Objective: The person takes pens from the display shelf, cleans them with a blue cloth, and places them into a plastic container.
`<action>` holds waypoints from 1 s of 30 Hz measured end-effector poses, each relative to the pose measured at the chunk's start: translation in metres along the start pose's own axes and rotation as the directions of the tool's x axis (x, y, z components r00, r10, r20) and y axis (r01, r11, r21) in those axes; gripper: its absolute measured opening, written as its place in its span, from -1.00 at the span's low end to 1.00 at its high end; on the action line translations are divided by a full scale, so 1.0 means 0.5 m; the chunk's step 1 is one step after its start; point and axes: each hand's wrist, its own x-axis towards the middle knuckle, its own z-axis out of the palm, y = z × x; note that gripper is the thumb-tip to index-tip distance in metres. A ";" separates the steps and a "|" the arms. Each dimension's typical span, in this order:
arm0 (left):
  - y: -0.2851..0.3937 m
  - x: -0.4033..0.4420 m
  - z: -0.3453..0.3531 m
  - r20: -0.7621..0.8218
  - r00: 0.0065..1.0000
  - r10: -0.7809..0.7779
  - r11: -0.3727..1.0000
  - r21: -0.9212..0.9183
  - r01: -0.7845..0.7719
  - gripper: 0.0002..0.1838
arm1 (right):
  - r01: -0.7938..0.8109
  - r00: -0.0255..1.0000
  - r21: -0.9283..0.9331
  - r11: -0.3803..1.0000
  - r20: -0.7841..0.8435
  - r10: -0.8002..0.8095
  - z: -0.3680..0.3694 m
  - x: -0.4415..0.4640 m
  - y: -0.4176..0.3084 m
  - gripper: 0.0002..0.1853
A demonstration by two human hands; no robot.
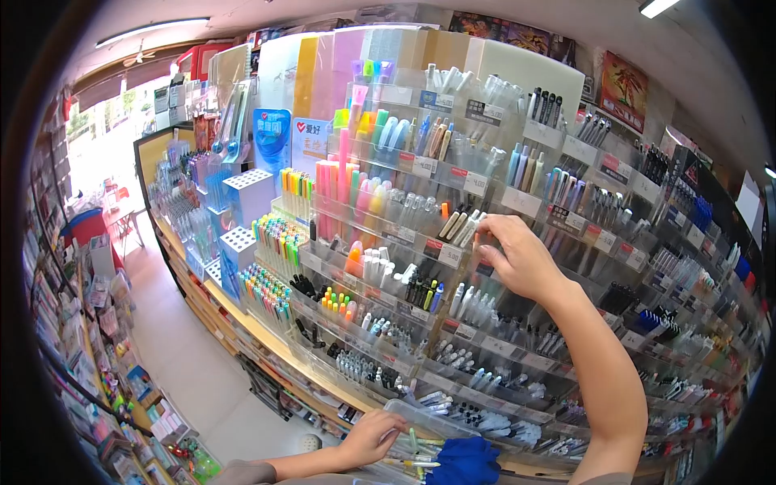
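Note:
My right hand (514, 255) is raised at a clear tiered pen rack (453, 174), its fingertips curled at the white pens (469, 229) beside a price label (449, 255). Whether the fingers grip a pen is hard to make out. Low in the view, my left hand (374, 436) hovers by the edge of a clear tray (402, 408), fingers bent together over its rim. To its right are several pens (416, 463) with pale green and yellow parts and a blue cloth-like thing (469, 462).
Pens in many colours fill the rack's tiers. White boxes with holes (248, 186) and marker sets (267, 299) stand to the left on a wooden counter (275, 343). A tiled aisle (178, 299) runs between it and the left shelves (89, 323).

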 end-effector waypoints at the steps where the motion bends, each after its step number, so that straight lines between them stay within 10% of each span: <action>1: -0.003 -0.001 0.000 0.003 1.000 -0.005 1.000 -0.006 0.005 -0.81 | 0.012 1.000 0.000 1.000 -0.006 -0.012 0.001 -0.001 0.005 -0.82; 21: -0.028 0.034 -0.018 -0.005 0.997 -0.073 0.992 -0.098 0.073 -0.77 | -0.034 0.988 -0.157 0.987 0.142 0.056 -0.027 0.022 0.015 -0.90; 30: 0.154 0.476 -0.257 -0.158 0.936 0.314 0.942 0.174 -0.287 -0.81 | -0.098 0.981 0.057 0.994 0.175 0.087 -0.038 0.021 0.031 -0.75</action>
